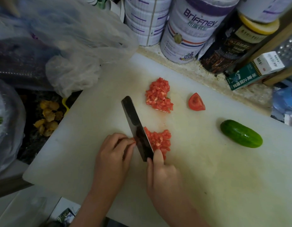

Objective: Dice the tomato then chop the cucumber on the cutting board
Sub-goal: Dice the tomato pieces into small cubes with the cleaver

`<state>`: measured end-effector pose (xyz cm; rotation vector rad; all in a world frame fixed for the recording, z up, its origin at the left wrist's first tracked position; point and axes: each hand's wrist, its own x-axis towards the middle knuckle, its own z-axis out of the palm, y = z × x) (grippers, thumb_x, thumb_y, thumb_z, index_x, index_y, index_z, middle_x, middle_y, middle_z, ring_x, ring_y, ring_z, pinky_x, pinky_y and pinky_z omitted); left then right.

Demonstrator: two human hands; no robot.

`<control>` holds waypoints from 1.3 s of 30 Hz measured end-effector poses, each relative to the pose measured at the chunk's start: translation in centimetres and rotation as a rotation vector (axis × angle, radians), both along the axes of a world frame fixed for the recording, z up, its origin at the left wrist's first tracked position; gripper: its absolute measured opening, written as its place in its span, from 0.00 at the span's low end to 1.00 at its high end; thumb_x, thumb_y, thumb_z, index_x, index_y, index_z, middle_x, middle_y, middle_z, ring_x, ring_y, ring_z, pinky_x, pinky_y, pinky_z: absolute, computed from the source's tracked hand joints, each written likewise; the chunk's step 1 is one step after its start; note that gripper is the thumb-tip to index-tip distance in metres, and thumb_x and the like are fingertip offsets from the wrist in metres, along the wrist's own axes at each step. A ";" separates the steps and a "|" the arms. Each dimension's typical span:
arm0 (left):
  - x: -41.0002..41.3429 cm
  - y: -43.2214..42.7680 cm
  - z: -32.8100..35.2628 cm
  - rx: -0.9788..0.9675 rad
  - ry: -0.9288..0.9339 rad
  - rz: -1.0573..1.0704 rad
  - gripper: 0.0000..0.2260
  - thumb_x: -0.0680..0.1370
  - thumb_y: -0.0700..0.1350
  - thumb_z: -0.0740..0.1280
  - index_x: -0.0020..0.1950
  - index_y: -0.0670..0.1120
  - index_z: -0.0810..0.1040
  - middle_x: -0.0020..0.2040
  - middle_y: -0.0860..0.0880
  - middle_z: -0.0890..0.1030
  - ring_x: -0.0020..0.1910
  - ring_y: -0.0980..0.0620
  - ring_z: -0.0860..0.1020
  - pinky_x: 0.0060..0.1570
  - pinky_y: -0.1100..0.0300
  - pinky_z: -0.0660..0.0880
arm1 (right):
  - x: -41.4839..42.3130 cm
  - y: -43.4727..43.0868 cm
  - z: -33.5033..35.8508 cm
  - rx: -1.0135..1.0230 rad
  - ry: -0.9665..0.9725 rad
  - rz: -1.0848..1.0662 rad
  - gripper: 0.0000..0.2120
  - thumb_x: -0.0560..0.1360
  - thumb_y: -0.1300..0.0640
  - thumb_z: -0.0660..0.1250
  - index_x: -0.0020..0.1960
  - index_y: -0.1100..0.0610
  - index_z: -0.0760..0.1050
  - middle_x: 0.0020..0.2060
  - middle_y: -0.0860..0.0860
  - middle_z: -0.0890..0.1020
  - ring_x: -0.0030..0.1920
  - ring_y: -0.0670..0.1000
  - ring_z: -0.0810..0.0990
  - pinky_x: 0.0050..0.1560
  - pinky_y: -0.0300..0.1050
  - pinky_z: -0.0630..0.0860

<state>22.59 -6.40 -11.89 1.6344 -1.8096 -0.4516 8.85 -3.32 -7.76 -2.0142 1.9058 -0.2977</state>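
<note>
A white plastic cutting board [207, 177] fills most of the speckled bench [250, 94]. Crumpled clear plastic bags [68, 46] lie at its 10 o'clock, and white-and-purple tins [187, 33] stand at its 12 o'clock. The left hand [114, 153] has its fingers curled and pressed together, with the tips on a thin red sliver of tomato [133, 142] against the blade. The right hand [163, 176] grips the hidden handle of a dark rectangular cleaver [136, 126], index finger laid along the blade's side. A whole dark green cucumber [241, 133] lies at the board's 3 o'clock. One pile of diced red tomato [158, 95] sits at 12 o'clock. A smaller diced heap [160, 140] touches the blade's right face. A red tomato wedge [196, 102] lies at 1 o'clock.
</note>
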 end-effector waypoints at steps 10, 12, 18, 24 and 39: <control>-0.4 -1.0 0.4 0.080 0.031 0.100 0.02 0.76 0.39 0.70 0.44 0.42 0.82 0.44 0.50 0.75 0.38 0.52 0.75 0.40 0.60 0.72 | -2.2 3.6 1.2 0.104 -0.094 -0.026 0.06 0.77 0.50 0.53 0.47 0.52 0.64 0.21 0.44 0.58 0.16 0.48 0.60 0.19 0.32 0.45; -0.6 -0.5 0.4 0.064 0.012 0.079 0.07 0.76 0.44 0.66 0.45 0.42 0.82 0.45 0.49 0.76 0.43 0.50 0.76 0.44 0.60 0.71 | -1.8 2.3 1.0 0.070 -0.098 -0.027 0.09 0.78 0.49 0.52 0.50 0.53 0.65 0.18 0.48 0.66 0.16 0.52 0.65 0.16 0.39 0.54; -0.1 0.3 0.6 0.069 -0.004 -0.083 0.09 0.75 0.46 0.65 0.45 0.45 0.83 0.48 0.50 0.78 0.49 0.51 0.74 0.50 0.60 0.71 | -3.8 1.2 3.0 -0.045 -0.149 -0.094 0.10 0.79 0.49 0.55 0.52 0.54 0.68 0.21 0.48 0.70 0.21 0.52 0.70 0.24 0.42 0.56; -0.6 -0.2 1.4 0.189 0.108 0.036 0.10 0.72 0.35 0.73 0.52 0.43 0.78 0.42 0.52 0.76 0.39 0.53 0.74 0.43 0.60 0.71 | -6.9 3.1 2.7 0.023 -0.247 -0.215 0.05 0.79 0.50 0.58 0.45 0.47 0.65 0.19 0.44 0.65 0.24 0.52 0.69 0.27 0.44 0.57; -2.3 -1.2 2.3 0.198 0.109 -0.037 0.13 0.74 0.34 0.70 0.58 0.41 0.81 0.49 0.49 0.78 0.41 0.57 0.78 0.48 0.61 0.76 | -6.2 4.9 0.4 0.190 -0.430 -0.466 0.09 0.79 0.46 0.54 0.45 0.50 0.65 0.24 0.53 0.72 0.23 0.55 0.73 0.28 0.50 0.74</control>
